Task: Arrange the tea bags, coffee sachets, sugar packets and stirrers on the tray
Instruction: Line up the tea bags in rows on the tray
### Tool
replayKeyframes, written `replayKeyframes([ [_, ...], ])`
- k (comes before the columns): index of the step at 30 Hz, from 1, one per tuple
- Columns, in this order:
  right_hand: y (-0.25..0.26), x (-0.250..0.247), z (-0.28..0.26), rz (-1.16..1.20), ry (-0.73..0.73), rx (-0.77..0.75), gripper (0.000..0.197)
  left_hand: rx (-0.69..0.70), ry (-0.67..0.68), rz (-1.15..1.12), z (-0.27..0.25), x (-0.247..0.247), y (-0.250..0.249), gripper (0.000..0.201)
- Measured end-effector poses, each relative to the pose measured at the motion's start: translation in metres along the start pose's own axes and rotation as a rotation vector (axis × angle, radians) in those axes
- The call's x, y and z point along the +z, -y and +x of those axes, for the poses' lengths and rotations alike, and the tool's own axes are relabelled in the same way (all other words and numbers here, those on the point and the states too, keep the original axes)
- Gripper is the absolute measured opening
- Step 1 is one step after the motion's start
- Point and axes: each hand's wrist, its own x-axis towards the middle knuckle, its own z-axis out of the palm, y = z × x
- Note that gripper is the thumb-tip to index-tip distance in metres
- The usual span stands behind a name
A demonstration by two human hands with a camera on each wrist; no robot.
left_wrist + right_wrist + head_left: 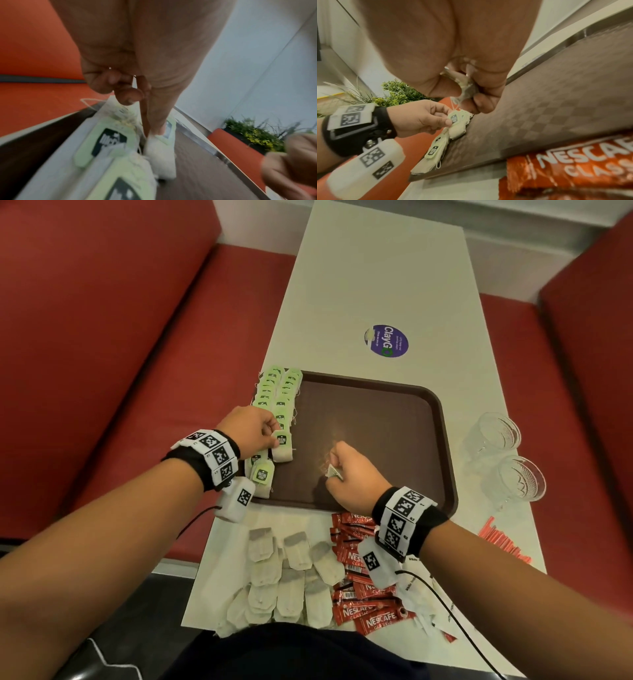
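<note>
Tea bag [283, 447], long axis along tray [376, 419], tag end far

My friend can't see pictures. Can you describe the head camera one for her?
The left hand pinches a green-tagged tea bag on a brown plastic tray while the right hand grips another bag. Loose tea bags and red coffee sachets wait on the white table.

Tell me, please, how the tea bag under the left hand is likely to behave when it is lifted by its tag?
Probably floppy: the tea bag looks like a soft paper pouch, so it should dangle from its string. Likely very light, since the left hand pinches its tag with only the fingertips. It may snag, as loose strings lie among the tea bags along the tray edge.
</note>
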Motion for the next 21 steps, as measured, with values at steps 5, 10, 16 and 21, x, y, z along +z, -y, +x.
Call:
replayKeyframes([
  [5, -0.005, -0.003, -0.003, 0.005, -0.021, 0.007, 0.009, -0.077, -0.032, 0.102, 0.021, 0.005, 0.002, 0.026],
  [10, -0.010, -0.002, -0.004, -0.006, -0.013, 0.000, 0.005, -0.116, -0.087, 0.139, 0.026, 0.007, 0.001, 0.036],
  [16, -0.010, 0.002, -0.001, 0.012, -0.008, -0.005, 0.006, -0.039, 0.000, 0.411, 0.014, 0.016, -0.023, 0.044],
  [21, -0.005, 0.001, 0.000, 0.060, 0.042, 0.018, 0.005, -0.035, 0.032, 0.435, 0.007, 0.012, -0.026, 0.040],
])
